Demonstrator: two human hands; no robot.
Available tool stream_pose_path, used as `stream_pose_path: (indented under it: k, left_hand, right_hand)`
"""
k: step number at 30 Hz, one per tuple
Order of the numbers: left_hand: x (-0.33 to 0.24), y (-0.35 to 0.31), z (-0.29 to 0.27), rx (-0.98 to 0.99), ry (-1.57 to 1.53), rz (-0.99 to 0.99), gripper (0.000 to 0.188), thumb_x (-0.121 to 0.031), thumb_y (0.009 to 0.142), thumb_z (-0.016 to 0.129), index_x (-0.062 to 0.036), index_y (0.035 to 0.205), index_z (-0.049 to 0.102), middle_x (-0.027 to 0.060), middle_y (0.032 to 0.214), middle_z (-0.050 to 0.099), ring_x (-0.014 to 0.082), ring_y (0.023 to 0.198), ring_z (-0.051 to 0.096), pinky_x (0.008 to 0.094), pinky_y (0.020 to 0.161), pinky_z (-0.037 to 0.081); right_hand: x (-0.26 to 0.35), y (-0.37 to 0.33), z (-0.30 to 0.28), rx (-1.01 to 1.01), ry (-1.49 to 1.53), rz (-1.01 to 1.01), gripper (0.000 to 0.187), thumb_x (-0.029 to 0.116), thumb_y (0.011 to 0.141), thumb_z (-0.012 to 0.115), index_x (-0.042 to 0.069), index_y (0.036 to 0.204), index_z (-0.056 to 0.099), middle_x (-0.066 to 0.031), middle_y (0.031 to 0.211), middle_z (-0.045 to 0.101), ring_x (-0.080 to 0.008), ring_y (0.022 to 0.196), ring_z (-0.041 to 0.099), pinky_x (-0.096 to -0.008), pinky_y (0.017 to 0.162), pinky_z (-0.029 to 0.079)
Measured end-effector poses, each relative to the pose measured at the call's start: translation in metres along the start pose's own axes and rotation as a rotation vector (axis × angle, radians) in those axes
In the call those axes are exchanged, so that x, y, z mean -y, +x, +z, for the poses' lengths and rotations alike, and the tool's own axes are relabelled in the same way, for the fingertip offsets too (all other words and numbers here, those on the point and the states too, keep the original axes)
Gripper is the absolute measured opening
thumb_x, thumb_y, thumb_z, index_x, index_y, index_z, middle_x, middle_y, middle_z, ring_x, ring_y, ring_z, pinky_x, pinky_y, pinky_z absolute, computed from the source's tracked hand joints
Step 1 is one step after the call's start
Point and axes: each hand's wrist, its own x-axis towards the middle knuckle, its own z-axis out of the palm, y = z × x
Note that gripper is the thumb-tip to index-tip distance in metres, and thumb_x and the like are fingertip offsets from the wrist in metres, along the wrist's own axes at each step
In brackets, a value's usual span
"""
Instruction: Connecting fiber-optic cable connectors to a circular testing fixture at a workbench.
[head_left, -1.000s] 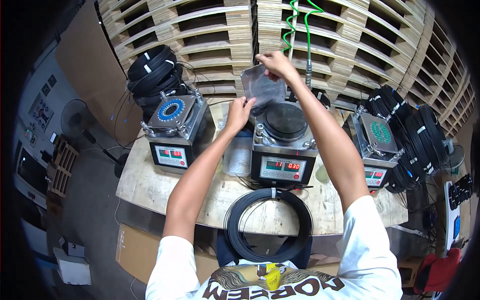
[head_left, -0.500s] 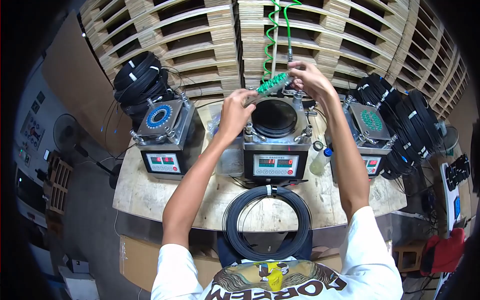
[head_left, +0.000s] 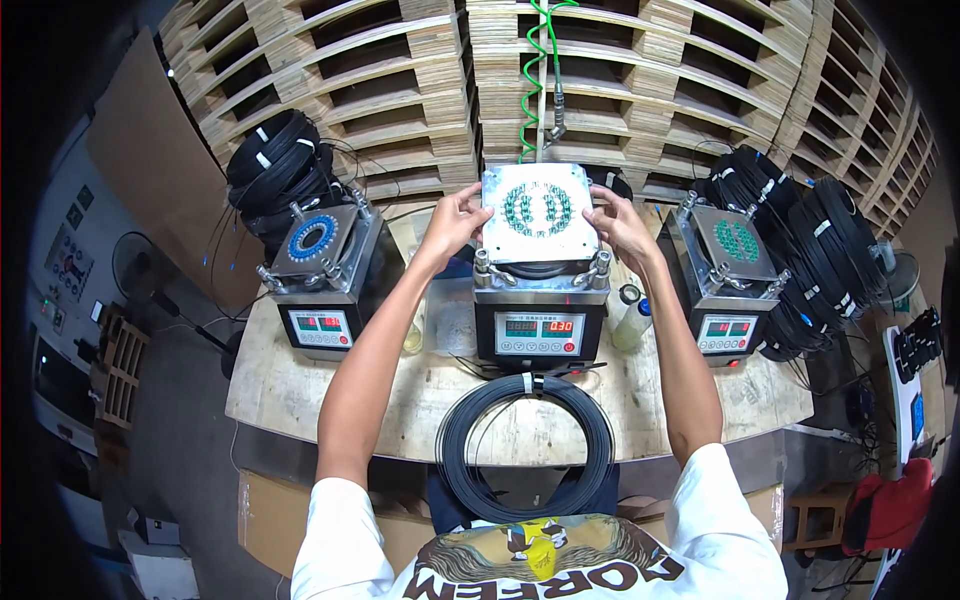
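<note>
A square metal fixture plate [head_left: 510, 180] carries a ring of small green connectors [head_left: 540, 208]. My left hand [head_left: 457, 228] grips its left edge between thumb and fingers, and my right hand [head_left: 622, 234] grips the right edge. Held face up, the plate is over the middle polishing machine [head_left: 490, 325], above its dark round disc [head_left: 545, 269], which is mostly covered. Metal clamp posts [head_left: 601, 268] stand at the machine's front corners. Whether the plate touches the disc or posts, I cannot tell. A coil of black cable [head_left: 455, 450] lies across the table's front edge and my lap.
Similar machines stand left [head_left: 318, 325] and right [head_left: 725, 330], with connector plates mounted. Black cable coils [head_left: 275, 160] lie behind them. A blue-capped bottle [head_left: 632, 328] stands beside the middle machine. A green air hose [head_left: 530, 90] hangs before stacked pallets [head_left: 440, 75].
The plate has turned from a steep tilt to face up and come lower over the middle machine. My right hand has moved away from the air hose end to the plate's right edge.
</note>
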Motion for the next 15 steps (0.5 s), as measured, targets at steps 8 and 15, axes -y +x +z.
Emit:
stream_pose_path:
  k: [8, 15]
  left_hand:
    - [0.005, 0.008, -0.006, 0.103, 0.050, -0.098, 0.068, -0.015, 0.095, 0.072, 0.0082, 0.150, 0.040, 0.0038, 0.075, 0.065, 0.0084, 0.061, 0.060, 0.0255, 0.057, 0.052]
    - [0.003, 0.002, -0.009, 0.177, 0.109, -0.320, 0.063, -0.017, 0.096, 0.073, 0.0017, 0.149, 0.045, 0.0005, 0.081, 0.064, 0.0073, 0.066, 0.059, 0.0234, 0.058, 0.053]
  right_hand:
    - [-0.003, -0.011, 0.004, -0.104, -0.193, 0.072, 0.057, 0.023, 0.093, 0.073, 0.000, 0.142, 0.055, -0.0029, 0.087, 0.064, -0.0087, 0.069, 0.055, -0.0250, 0.054, 0.041]
    - [-0.013, -0.010, 0.002, -0.022, -0.288, 0.141, 0.060, 0.024, 0.096, 0.071, -0.007, 0.144, 0.050, -0.0084, 0.099, 0.070, -0.0107, 0.076, 0.057, -0.0241, 0.059, 0.043]
